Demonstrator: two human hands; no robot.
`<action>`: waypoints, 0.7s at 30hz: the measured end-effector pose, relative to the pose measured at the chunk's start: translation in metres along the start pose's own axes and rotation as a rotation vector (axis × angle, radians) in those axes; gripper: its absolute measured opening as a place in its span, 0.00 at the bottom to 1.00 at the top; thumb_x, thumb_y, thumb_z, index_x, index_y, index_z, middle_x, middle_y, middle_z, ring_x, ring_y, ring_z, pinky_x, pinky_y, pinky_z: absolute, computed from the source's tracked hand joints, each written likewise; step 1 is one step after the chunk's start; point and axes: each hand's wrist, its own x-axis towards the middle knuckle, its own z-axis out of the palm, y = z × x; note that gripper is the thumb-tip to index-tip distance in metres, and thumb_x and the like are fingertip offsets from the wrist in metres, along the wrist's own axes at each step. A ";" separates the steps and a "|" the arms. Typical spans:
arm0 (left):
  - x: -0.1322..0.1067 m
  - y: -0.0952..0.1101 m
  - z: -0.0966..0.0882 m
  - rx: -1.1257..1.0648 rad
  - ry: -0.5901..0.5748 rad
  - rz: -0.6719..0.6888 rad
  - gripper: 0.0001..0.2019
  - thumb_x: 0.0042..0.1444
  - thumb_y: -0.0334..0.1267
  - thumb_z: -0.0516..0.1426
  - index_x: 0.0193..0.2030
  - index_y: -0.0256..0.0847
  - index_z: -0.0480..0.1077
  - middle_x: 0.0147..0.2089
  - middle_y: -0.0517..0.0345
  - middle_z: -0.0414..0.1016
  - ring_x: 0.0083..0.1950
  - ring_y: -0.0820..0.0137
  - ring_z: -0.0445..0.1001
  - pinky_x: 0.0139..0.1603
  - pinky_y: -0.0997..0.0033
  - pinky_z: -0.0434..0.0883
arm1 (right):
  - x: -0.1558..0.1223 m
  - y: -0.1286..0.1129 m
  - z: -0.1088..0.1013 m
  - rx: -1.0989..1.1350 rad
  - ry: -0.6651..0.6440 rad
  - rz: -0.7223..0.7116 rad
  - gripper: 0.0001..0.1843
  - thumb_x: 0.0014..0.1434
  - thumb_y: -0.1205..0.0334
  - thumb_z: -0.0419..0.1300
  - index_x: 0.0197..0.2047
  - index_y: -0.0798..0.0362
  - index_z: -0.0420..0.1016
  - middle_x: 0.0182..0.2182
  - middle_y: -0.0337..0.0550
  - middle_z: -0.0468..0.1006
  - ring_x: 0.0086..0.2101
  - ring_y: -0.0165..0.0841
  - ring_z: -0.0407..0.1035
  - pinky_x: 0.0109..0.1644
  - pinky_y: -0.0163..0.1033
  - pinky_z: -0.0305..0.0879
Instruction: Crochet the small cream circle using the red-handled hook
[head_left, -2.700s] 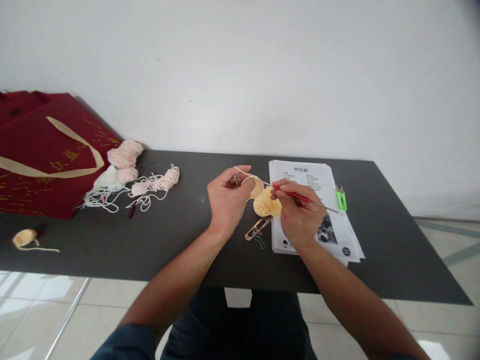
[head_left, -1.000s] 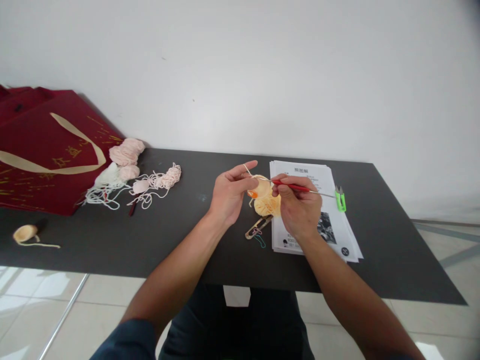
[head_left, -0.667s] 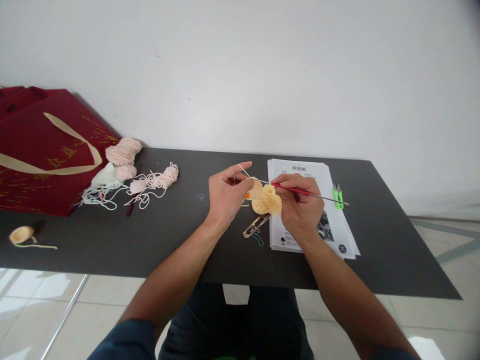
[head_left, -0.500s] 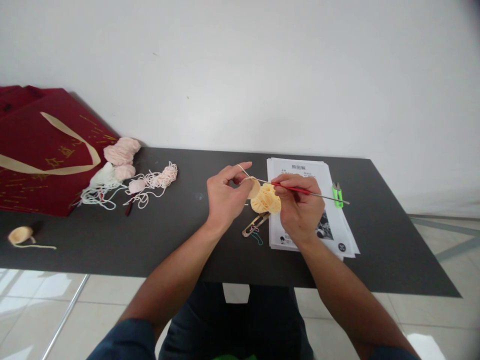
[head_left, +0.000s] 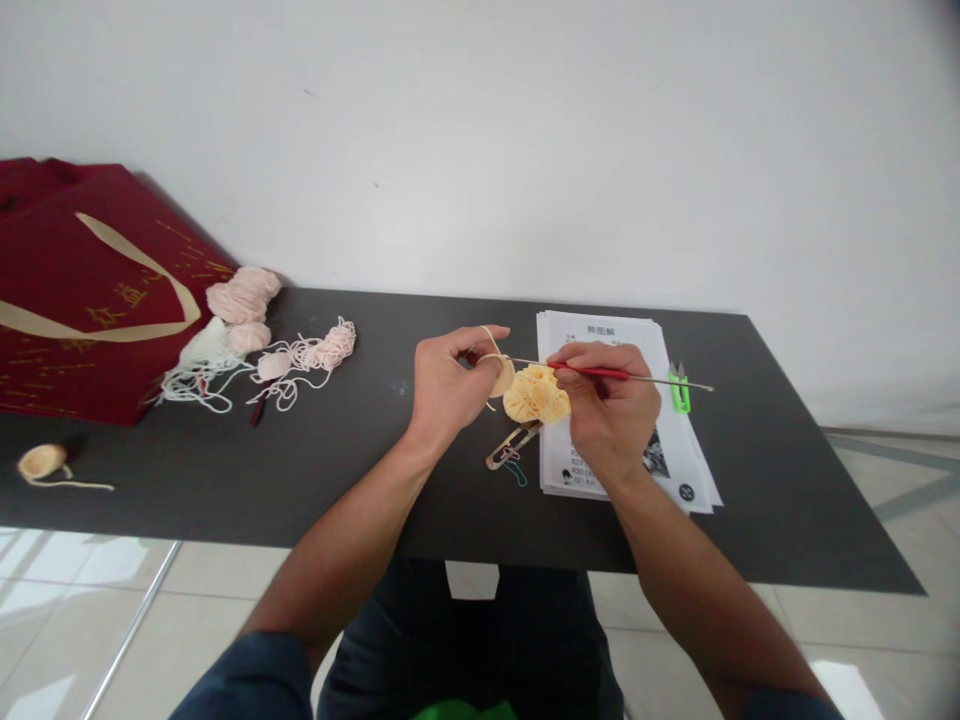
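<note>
Between the thumb and fingers of my left hand [head_left: 457,385] is a small pale yellow crochet piece [head_left: 503,378]. A strand of yarn loops up over the raised index finger. My right hand [head_left: 611,405] grips a crochet hook [head_left: 600,372] by its red handle, its thin metal shaft reaching left to the crochet piece. The exact stitch at the hook's tip is too small to make out. Behind and between the hands lies a ball of yellow yarn [head_left: 534,396]. Just below it on the table are a metal pin-shaped tool [head_left: 511,447] and a small teal stitch marker [head_left: 517,474].
Printed sheets [head_left: 600,328] lie beneath my right hand, with green thread snips [head_left: 679,388] at their right edge. Leftward are pink yarn [head_left: 330,347], white yarn [head_left: 206,375], a dark red bag [head_left: 82,290] and a small cream crocheted piece [head_left: 43,462]. A wall [head_left: 480,150] stands behind the table.
My right hand and the hook have shifted slightly to the right, and the hook lies a little flatter. My left hand still holds the crochet piece, with the yarn loop higher on the finger.
</note>
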 end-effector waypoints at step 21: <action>-0.003 0.000 0.014 -0.442 -0.059 -0.207 0.15 0.45 0.29 0.67 0.42 0.43 0.84 0.31 0.61 0.77 0.29 0.76 0.69 0.30 0.75 0.67 | 0.000 0.024 0.008 0.420 -0.032 0.494 0.09 0.61 0.57 0.71 0.42 0.44 0.76 0.39 0.32 0.86 0.31 0.24 0.78 0.38 0.32 0.81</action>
